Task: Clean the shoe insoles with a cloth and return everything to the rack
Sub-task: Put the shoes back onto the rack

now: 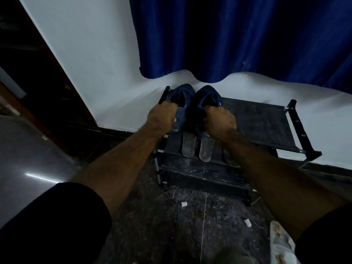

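Navy shoes, black rack, blue curtain

The two shoes [182, 100] in the curled fingers were dark navy; below the fingers lay pale grey insoles [197, 147] (smudged with dirt) on a black rack [266, 126], and above hung a deep blue curtain [238, 35] against a white wall [85, 54].

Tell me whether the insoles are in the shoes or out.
Out. Both pale insoles lie side by side on the rack shelf below the blue shoes.

Black shoe rack [266, 122] on dark floor [181, 216], two blue shoes [182, 100] on top, two insoles [196, 147] beneath
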